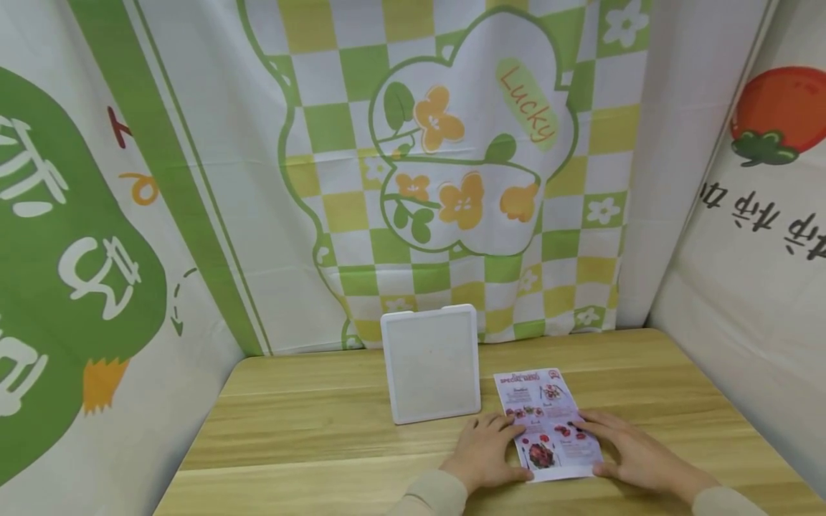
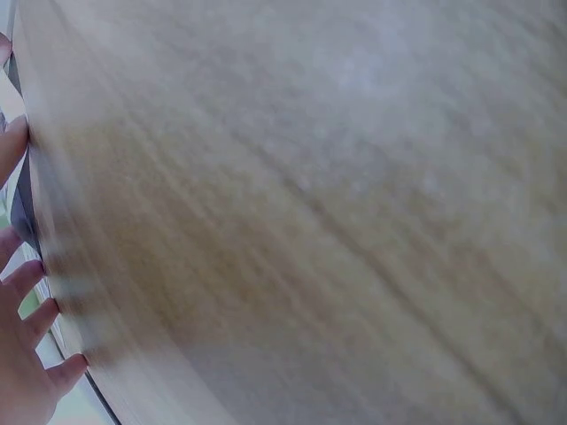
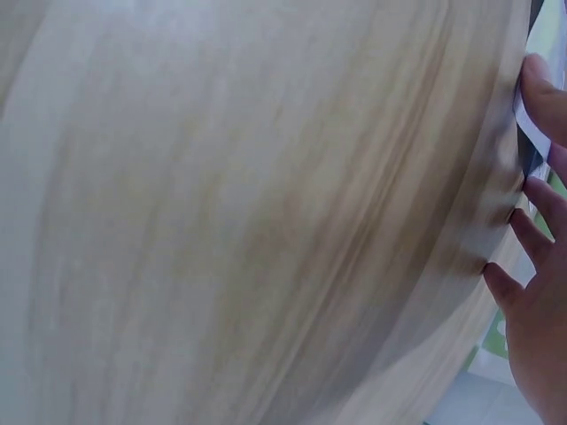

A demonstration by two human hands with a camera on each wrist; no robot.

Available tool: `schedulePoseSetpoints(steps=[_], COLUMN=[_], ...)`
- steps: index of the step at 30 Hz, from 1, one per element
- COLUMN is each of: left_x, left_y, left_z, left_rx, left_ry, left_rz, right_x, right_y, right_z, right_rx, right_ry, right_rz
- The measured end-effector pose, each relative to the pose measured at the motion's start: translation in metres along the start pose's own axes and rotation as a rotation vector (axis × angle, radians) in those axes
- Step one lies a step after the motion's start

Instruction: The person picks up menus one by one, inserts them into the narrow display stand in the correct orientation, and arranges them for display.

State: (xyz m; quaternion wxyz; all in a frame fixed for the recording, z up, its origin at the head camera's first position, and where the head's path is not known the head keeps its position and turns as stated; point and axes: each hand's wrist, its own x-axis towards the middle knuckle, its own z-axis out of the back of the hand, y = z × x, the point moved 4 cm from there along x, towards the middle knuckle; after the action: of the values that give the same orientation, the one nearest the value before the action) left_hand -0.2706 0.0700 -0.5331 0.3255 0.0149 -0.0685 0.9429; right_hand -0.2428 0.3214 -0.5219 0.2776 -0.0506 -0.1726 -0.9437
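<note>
A printed menu sheet, headed "SPECIAL MENU" and showing food pictures, lies on the wooden table. My left hand rests at its left side, thumb at the lower left corner and fingertips along the edge. Opposite it, my right hand touches the right edge, thumb near the lower right corner. In both wrist views the fingertips of the left hand and right hand meet the tabletop, and the sheet's edge bulges slightly off the table.
Left of the menu, a white rectangular frame-like board stands upright with a blank pale face. Behind the table hangs a green and yellow checked cloth with flowers. Printed cloth also lines the left and right sides.
</note>
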Motion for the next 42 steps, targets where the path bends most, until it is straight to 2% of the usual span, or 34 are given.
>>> schedulePoseSetpoints(steps=[4, 9, 18, 21, 26, 29, 34, 42], left_x=[0.000, 0.001, -0.001, -0.002, -0.003, -0.003, -0.004, -0.004], left_y=[0.001, 0.002, -0.001, -0.003, -0.003, -0.003, -0.004, -0.004], left_z=[-0.001, -0.003, -0.002, -0.003, -0.005, -0.004, -0.003, -0.003], left_rx=[0.004, -0.003, -0.024, -0.027, -0.020, -0.027, -0.044, -0.061], left_ry=[-0.003, 0.010, 0.032, 0.030, 0.019, 0.018, 0.015, -0.013], left_rz=[-0.004, -0.001, 0.016, 0.017, 0.016, 0.020, 0.038, 0.105], right_x=[0.000, 0.000, 0.001, 0.002, 0.006, 0.010, 0.016, 0.021], right_y=[-0.001, -0.004, 0.000, 0.002, 0.003, 0.006, 0.012, 0.011], right_z=[-0.002, -0.005, -0.002, -0.002, -0.003, -0.003, 0.000, 0.002], right_rx=[-0.019, 0.009, 0.042, 0.118, 0.259, 0.268, 0.215, 0.252], right_ry=[-0.057, -0.110, -0.148, -0.116, -0.095, -0.155, -0.290, -0.378], right_rz=[-0.001, -0.046, -0.090, -0.147, -0.317, -0.364, -0.371, -0.465])
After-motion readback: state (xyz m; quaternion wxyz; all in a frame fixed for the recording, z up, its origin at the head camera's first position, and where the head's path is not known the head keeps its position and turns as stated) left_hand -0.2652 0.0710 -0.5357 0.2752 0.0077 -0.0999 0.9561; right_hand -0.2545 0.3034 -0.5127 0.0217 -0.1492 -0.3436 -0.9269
